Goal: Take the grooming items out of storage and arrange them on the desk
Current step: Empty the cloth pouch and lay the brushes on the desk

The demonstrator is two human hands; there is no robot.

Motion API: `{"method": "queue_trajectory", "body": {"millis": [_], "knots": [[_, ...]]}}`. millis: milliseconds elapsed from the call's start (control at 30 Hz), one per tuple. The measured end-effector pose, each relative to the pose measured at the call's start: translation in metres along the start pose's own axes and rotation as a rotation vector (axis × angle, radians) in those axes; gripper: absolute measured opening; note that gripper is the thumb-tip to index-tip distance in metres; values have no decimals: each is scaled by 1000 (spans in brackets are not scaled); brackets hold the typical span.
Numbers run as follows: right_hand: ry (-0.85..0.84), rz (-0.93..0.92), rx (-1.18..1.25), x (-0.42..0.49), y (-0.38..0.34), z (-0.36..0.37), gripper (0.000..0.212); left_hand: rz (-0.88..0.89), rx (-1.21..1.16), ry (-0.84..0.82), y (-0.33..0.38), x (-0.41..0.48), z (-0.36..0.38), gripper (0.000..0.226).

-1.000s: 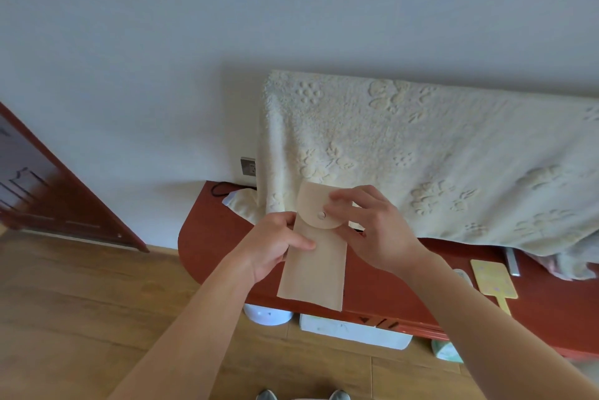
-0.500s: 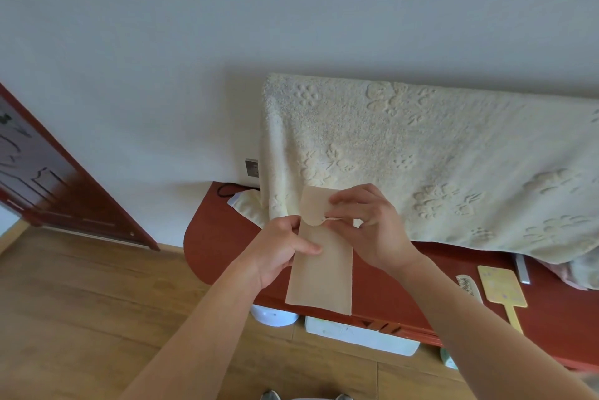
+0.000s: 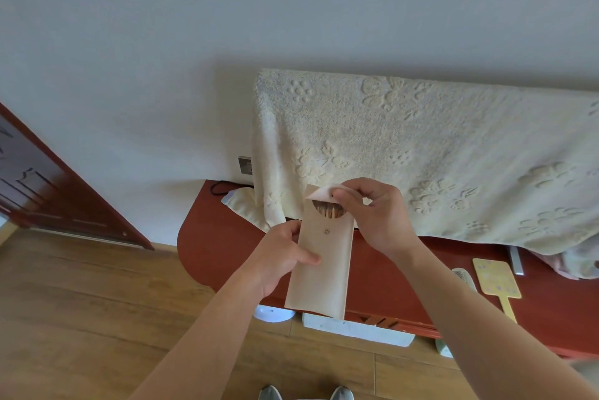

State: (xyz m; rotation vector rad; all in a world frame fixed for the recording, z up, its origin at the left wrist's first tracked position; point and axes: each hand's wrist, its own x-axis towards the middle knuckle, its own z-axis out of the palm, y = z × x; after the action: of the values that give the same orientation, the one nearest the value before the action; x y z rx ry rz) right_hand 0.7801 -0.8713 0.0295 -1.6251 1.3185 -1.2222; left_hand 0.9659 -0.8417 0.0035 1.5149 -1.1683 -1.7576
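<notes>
The flap (image 3: 324,193) has come unsnapped and is lifted by the right hand (image 3: 376,215), which pinches it. The left hand (image 3: 282,257) grips the beige pouch (image 3: 321,270) above the front edge of the desk (image 3: 210,237). A wooden item (image 3: 327,212) (a comb, probably) is now reachable inside.

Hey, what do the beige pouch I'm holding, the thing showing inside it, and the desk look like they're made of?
The pouch looks like matte beige faux leather or felt: stiff body, bendable flap, shiny metal-looking snap. The item inside looks wooden, brown with fine teeth, though mostly hidden. The desk seems lacquered reddish wood or veneer, slightly glossy.
</notes>
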Motion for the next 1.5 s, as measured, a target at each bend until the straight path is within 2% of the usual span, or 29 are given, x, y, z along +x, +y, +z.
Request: {"method": "queue_trajectory", "body": {"millis": [167,333,533,767,1100,1333,1500], "knots": [[63,-27,11,9,-7,-7,4,5,65,-15,-5,3,-1,51],[107,-107,-137,15,-12,-11,19,21,66,4,1,6,-3,52],[218,-184,-302,30,-18,-9,10,34,66,5,2,7,-4,55],[287,-246,-450,41,-14,-3,33,38,83,2,3,3,-6,55],[262,-203,-452,35,-14,2,62,41,75,7,7,3,-7,55],[229,-254,-475,29,-13,4,47,39,67,1,10,3,-7,55],[146,-234,-379,22,-11,2,40,45,49,9,11,3,-9,54]]}}
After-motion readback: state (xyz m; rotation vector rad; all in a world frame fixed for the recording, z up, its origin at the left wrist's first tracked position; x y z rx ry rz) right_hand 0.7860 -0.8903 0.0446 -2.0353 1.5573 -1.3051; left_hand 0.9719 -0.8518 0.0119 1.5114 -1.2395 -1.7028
